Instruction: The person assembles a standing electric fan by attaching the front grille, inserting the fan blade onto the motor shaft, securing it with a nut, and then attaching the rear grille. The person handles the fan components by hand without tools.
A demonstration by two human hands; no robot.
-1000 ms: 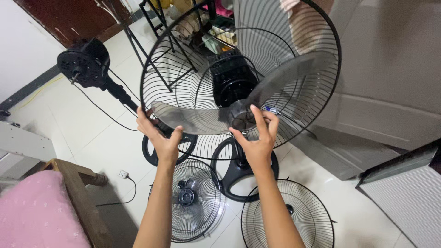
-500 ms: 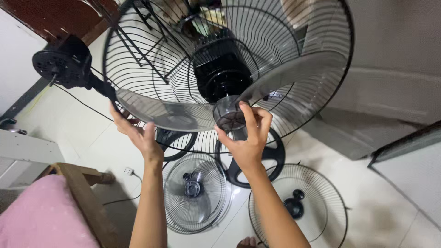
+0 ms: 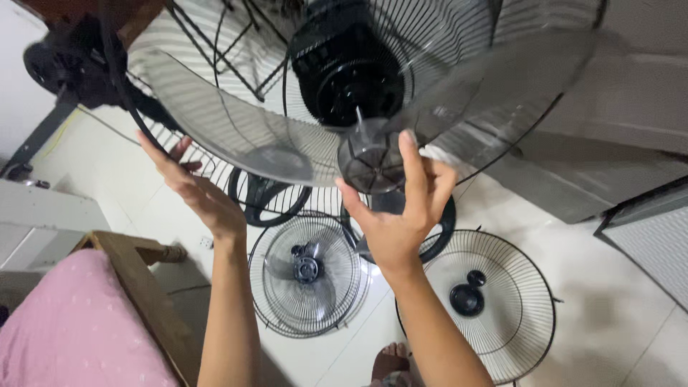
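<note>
A large fan fills the upper half of the frame, its black wire guard (image 3: 215,43) sweeping from the upper left across the top. At the top centre sits the black motor (image 3: 349,68), and just below it the grey see-through blade piece (image 3: 244,136) spreads out left and right from its round hub (image 3: 369,163). The right hand (image 3: 401,215), at centre, cups the hub from below with fingers spread apart, fingertips resting on the hub's rim, not closed around it. The left hand (image 3: 193,186), left of centre, is held flat and open under the left blade, fingers apart, touching or just beside the guard wires; which one cannot be told. On the white tiled floor (image 3: 609,315) below lie a small wire guard with a blade inside (image 3: 308,272), at lower centre, and a second wire guard (image 3: 494,301) at lower right with a black cap in its middle. A pink cushion (image 3: 72,330) on a wooden frame sits in the lower left corner.
</note>
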